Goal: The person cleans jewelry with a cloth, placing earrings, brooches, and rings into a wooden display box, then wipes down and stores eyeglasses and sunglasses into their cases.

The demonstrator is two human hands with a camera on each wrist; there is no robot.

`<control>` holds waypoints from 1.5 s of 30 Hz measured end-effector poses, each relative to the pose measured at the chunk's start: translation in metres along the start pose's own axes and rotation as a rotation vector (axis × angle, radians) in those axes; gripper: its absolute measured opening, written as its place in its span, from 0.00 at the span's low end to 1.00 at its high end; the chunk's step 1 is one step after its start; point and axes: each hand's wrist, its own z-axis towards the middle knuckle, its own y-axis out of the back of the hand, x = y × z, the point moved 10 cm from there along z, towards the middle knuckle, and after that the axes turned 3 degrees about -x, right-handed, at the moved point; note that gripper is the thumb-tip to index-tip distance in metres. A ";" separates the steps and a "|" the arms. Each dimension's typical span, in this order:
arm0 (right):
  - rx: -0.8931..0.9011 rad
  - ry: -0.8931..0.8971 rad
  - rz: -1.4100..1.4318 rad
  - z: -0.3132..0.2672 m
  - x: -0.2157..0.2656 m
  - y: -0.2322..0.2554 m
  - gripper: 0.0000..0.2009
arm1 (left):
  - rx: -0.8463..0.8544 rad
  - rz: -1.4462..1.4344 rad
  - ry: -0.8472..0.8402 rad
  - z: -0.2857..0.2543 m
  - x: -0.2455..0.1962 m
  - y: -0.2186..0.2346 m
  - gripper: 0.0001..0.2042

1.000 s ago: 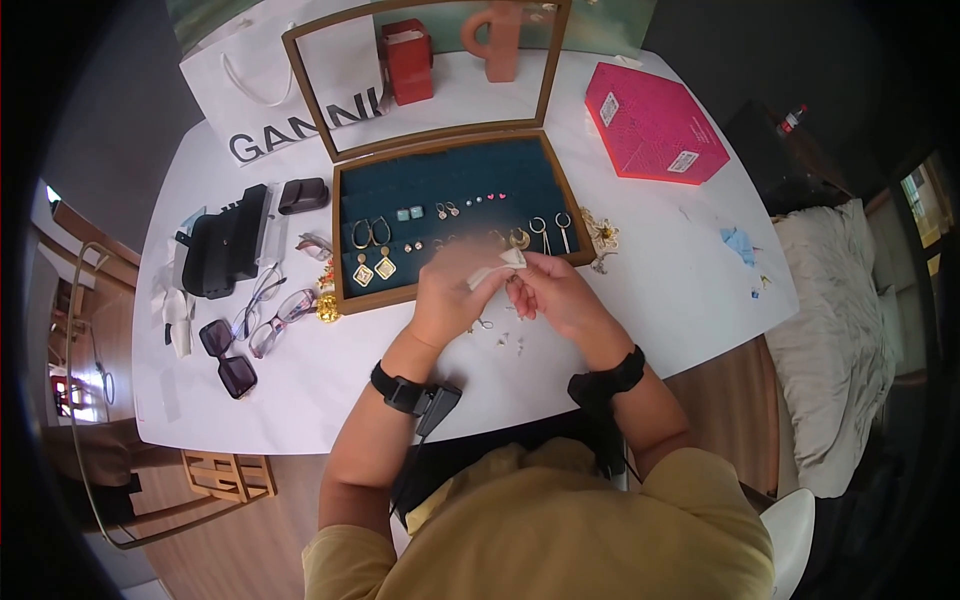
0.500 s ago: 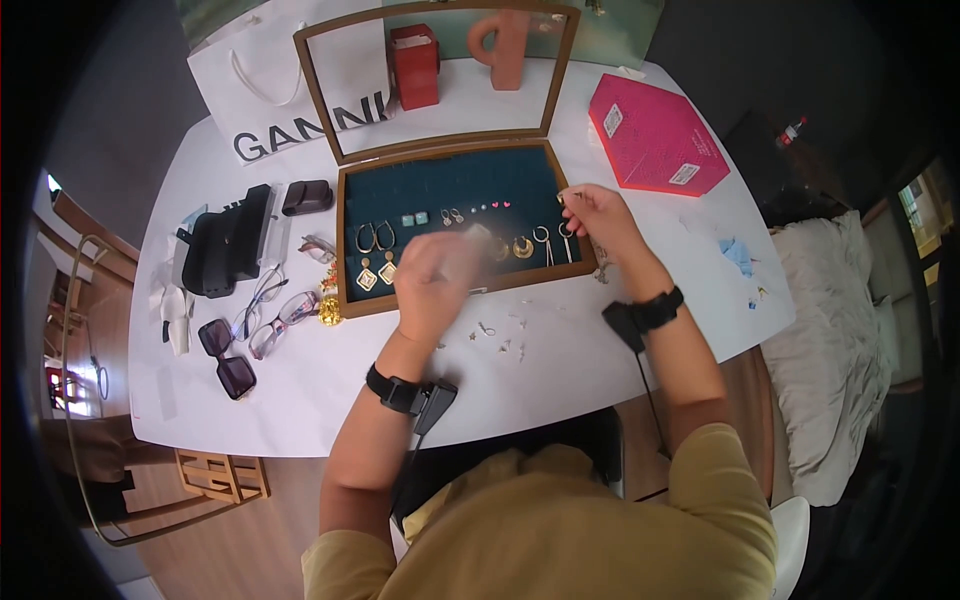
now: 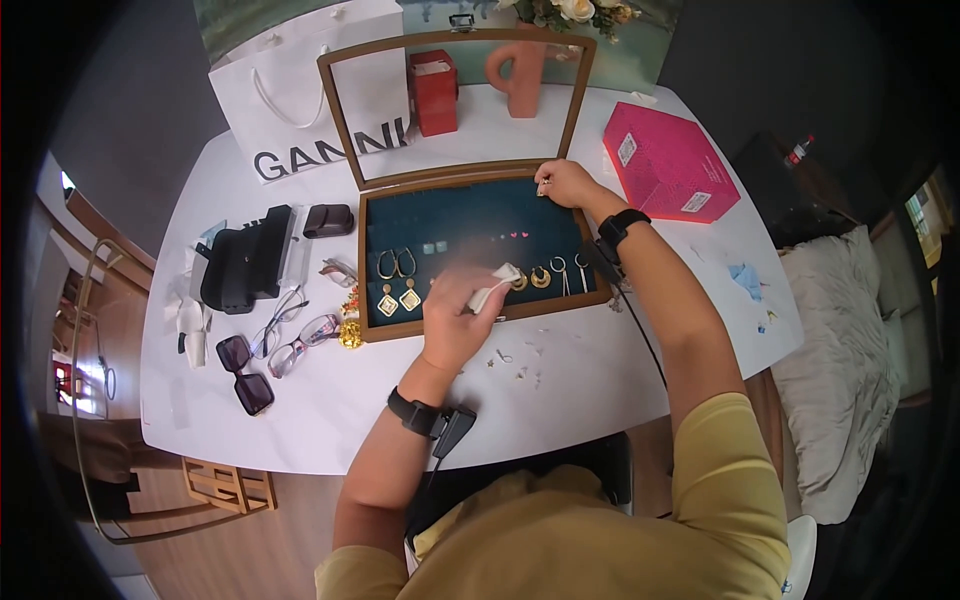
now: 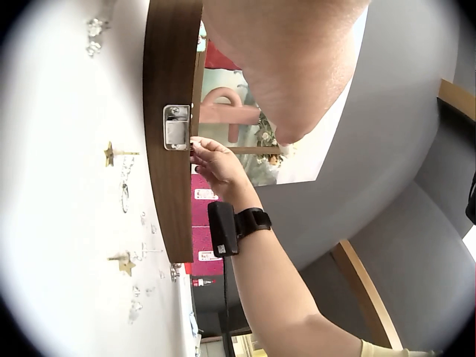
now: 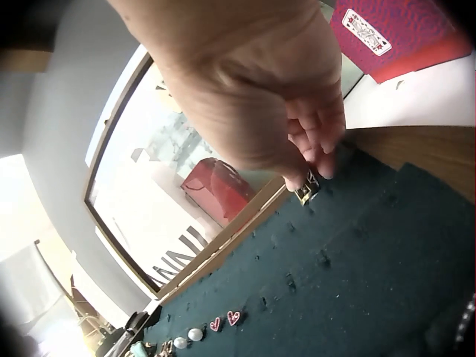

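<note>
A wooden jewelry box (image 3: 435, 328) with a dark teal lining (image 3: 450, 208) stands with its glass lid raised. My right hand (image 3: 568, 185) reaches to the back right corner of the lining. Between thumb and fingers it pinches a small gold-and-dark earring (image 5: 306, 190), held right at the fabric. Over the front middle of the box is my left hand (image 3: 458, 312), gripping a small white folded piece (image 3: 496, 288) that looks like cloth or paper. Gold hoops (image 3: 540, 277), diamond-shaped drop earrings (image 3: 409, 296) and pink heart studs (image 5: 234, 318) sit in the lining.
Several small earrings, among them a gold star (image 4: 125, 263), lie before the box. Sunglasses (image 3: 245, 375), eyeglasses (image 3: 290, 352) and a black case (image 3: 245, 262) are at left. A pink box (image 3: 672, 165) stands right, a white paper bag (image 3: 300, 95) behind.
My right hand has left the white piece beside my left hand and moved to the back right of the box with the earring. My left hand stays over the box front, holding the white piece.
</note>
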 end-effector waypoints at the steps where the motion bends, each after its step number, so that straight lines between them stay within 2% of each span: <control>1: -0.050 0.001 0.000 0.001 0.000 0.002 0.08 | -0.002 0.004 -0.010 0.000 -0.001 0.000 0.06; 2: -0.100 0.002 0.000 0.001 0.001 0.006 0.08 | -0.004 0.008 -0.020 0.000 -0.003 0.000 0.06; 8: -0.099 -0.093 0.059 0.003 -0.019 0.001 0.11 | -0.007 -0.008 -0.022 0.001 -0.005 0.001 0.06; 14: -0.137 -0.026 0.043 -0.004 -0.011 0.012 0.19 | 0.010 0.035 -0.050 0.002 -0.007 -0.001 0.05; 20: -0.158 -0.062 -0.014 -0.008 -0.006 0.017 0.24 | 0.010 0.038 -0.052 0.001 -0.006 -0.001 0.06; 23: -0.193 -0.005 -0.072 -0.013 0.006 0.020 0.24 | 0.017 0.029 -0.045 0.000 -0.005 -0.002 0.06; 26: -0.119 -0.084 -0.068 -0.015 0.010 0.011 0.20 | 0.020 0.027 -0.042 0.000 -0.006 -0.002 0.06; 29: -0.123 -0.045 -0.228 -0.013 0.020 0.010 0.15 | 0.011 0.038 -0.059 0.000 -0.005 -0.002 0.06; 32: -0.158 -0.067 -0.246 -0.007 0.019 0.015 0.13 | 0.017 0.037 -0.049 -0.001 -0.004 -0.004 0.05; 35: 0.115 -0.364 0.087 -0.009 -0.012 0.002 0.14 | 0.020 0.037 -0.051 0.000 -0.005 -0.004 0.05; 38: 0.135 -0.392 -0.025 -0.005 -0.022 0.001 0.14 | 0.023 0.051 -0.052 -0.001 -0.004 -0.005 0.05; 41: -0.027 -0.256 -0.334 -0.004 -0.007 0.016 0.15 | 0.027 0.059 -0.041 -0.002 -0.001 -0.005 0.05; 45: -0.085 -0.274 -0.286 -0.004 -0.013 0.015 0.16 | 0.033 0.053 -0.025 -0.002 0.000 -0.006 0.05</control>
